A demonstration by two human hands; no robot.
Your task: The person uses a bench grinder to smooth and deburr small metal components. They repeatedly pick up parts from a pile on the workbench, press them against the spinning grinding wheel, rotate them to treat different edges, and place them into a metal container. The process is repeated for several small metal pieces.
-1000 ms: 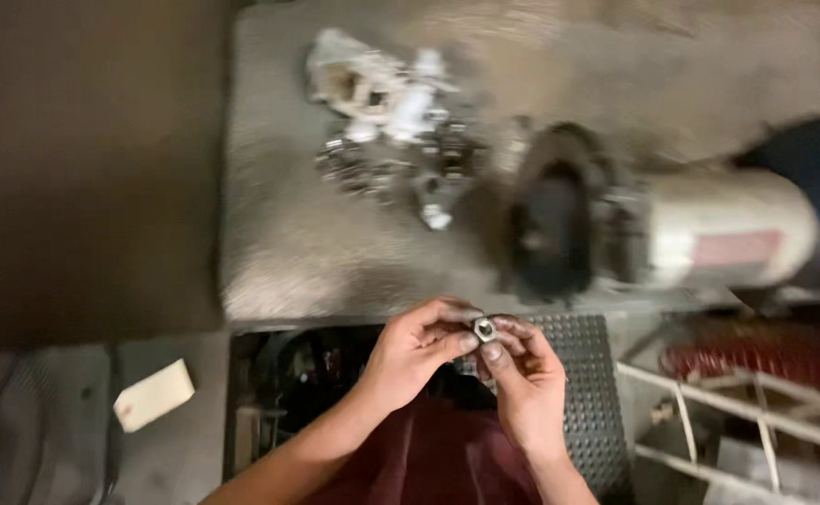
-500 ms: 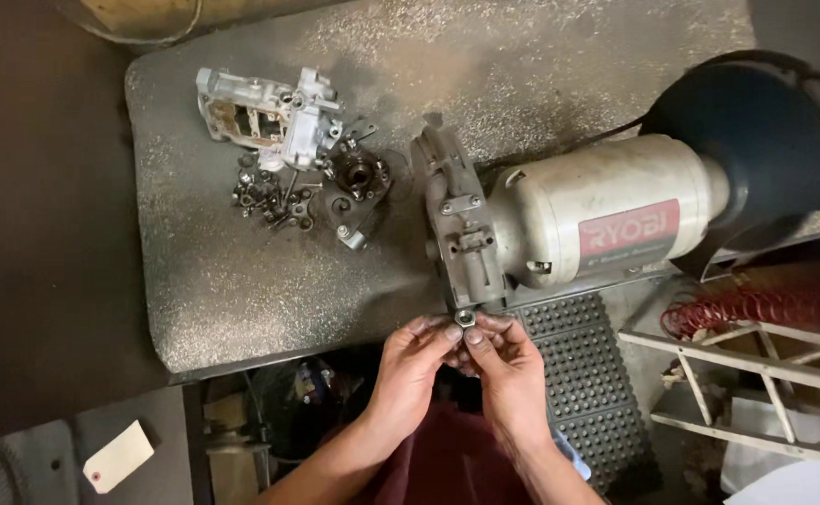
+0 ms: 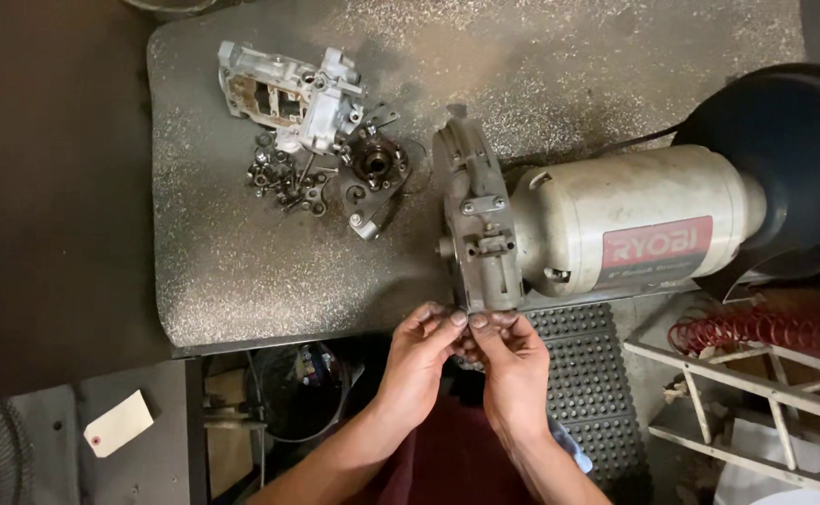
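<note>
Both hands [image 3: 471, 360] now higher, fingertips against grinder guard [image 3: 477, 234] edge

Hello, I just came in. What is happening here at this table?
A person stands at a speckled grey worktable and works with both bare hands at its near edge. The left hand and the right hand meet fingertip to fingertip just below the wheel guard of a cream-coloured bench grinder. They seem to pinch something small, but the fingers hide it. Farther left on the table lie a disassembled metal housing and a scatter of small nuts and parts, untouched.
</note>
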